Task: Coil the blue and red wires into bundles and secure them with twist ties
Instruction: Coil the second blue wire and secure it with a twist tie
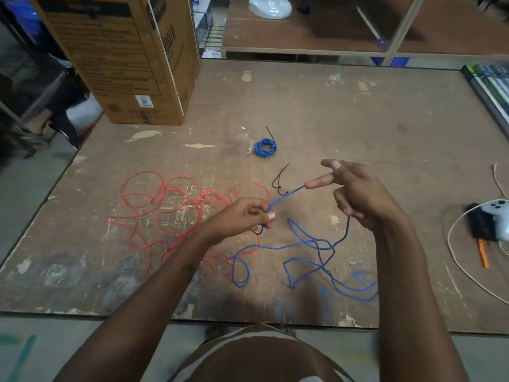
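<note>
A loose blue wire [308, 244] sprawls over the front of the wooden table [358, 119]. My left hand [242, 219] pinches it near one end. That end runs up to the extended fingertip of my right hand [360, 194], whose lower fingers curl round another stretch of the same wire. A tangled red wire [170, 210] lies to the left, partly under my left arm. A coiled blue bundle [265, 147] with a black tie sticking up sits farther back. Two loose black twist ties [281, 180] lie between it and my hands.
A tall cardboard box [132, 64] stands at the back left corner. On the right lie a white game controller [498, 216], a white cord [454, 244] and an orange-handled tool [483, 253]. The table's front edge [248, 321] is near my body.
</note>
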Demonstrator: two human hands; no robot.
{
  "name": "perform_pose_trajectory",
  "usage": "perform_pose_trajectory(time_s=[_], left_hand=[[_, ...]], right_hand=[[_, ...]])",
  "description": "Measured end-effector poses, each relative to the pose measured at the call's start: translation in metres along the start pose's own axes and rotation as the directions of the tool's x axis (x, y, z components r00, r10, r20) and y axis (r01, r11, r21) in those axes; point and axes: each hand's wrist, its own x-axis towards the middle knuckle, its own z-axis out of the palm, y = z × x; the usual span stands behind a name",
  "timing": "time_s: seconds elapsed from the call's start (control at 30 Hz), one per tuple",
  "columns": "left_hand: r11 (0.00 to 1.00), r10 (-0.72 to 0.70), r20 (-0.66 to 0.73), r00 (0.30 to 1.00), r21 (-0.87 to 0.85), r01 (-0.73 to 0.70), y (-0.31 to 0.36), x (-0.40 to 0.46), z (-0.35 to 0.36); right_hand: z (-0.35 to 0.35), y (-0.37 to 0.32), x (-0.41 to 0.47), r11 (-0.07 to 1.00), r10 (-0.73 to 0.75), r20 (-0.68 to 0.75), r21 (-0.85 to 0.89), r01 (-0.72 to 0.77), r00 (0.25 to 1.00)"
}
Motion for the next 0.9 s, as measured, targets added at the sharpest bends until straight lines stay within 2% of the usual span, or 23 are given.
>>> perform_pose_trajectory(time_s=[0.1,0.13,0.17,0.2,0.23,0.27,0.3,0.37,0.43,0.47,0.57,0.67,0.77,0.87,0.9], left_hand=[[0.997,0.063,-0.068,0.996,-0.031,-0.065,-0.009,-0.003,-0.001],[0.992,0.090,-0.133,0.987,-0.081,-0.101,-0.009,-0.002,0.000],[0.982,0.117,-0.202,0.972,-0.125,-0.144,-0.007,-0.001,0.001],[0.973,0.144,-0.266,0.953,-0.139,-0.185,-0.004,0.000,0.001],[0.969,0.167,-0.325,0.931,-0.117,-0.215,-0.001,0.002,0.001],[0.970,0.192,-0.380,0.905,-0.069,-0.234,0.002,0.006,0.000],[0.969,0.215,-0.419,0.882,-0.023,-0.247,0.006,0.009,0.000],[0.964,0.221,-0.432,0.874,-0.037,-0.262,0.016,0.016,0.001],[0.950,0.160,-0.354,0.921,-0.197,-0.241,0.028,0.019,0.002],[0.939,0.131,-0.292,0.947,-0.270,-0.213,0.033,0.019,0.000],[0.932,0.084,-0.129,0.988,-0.341,-0.124,0.041,0.018,-0.009],[0.923,0.096,-0.095,0.991,-0.365,-0.124,0.045,0.010,-0.014],[0.951,0.116,-0.180,0.977,-0.262,-0.162,0.036,0.004,-0.018],[0.976,0.211,-0.243,0.947,-0.009,-0.219,0.018,-0.006,-0.023],[0.973,0.227,-0.245,0.942,0.022,-0.229,0.013,-0.009,-0.023]], right_hand=[[0.007,0.004,0.005,0.990,0.143,0.016,-0.018,-0.143,0.990],[0.011,0.009,0.010,0.973,0.213,0.036,-0.102,-0.208,0.976],[0.015,0.015,0.015,0.928,0.274,0.043,-0.274,-0.253,0.961],[0.020,0.019,0.020,0.823,0.317,0.033,-0.507,-0.258,0.948],[0.025,0.022,0.023,0.654,0.333,0.002,-0.721,-0.230,0.943],[0.033,0.025,0.024,0.514,0.294,-0.044,-0.835,-0.197,0.955],[0.043,0.024,0.020,0.464,0.187,-0.060,-0.874,-0.142,0.981],[0.063,0.023,0.015,0.496,-0.069,0.076,-0.862,0.100,0.995],[0.073,0.028,0.020,0.613,-0.246,0.236,-0.713,0.339,0.940],[0.074,0.029,0.022,0.647,-0.297,0.256,-0.655,0.391,0.920],[0.065,0.028,0.032,0.604,-0.439,0.212,-0.651,0.461,0.873],[0.057,0.019,0.031,0.699,-0.415,0.259,-0.523,0.487,0.872],[0.049,0.011,0.029,0.781,-0.369,0.199,-0.463,0.419,0.908],[0.041,0.003,0.024,0.797,-0.365,0.078,-0.488,0.355,0.928],[0.038,0.001,0.022,0.813,-0.345,0.061,-0.480,0.330,0.937]])
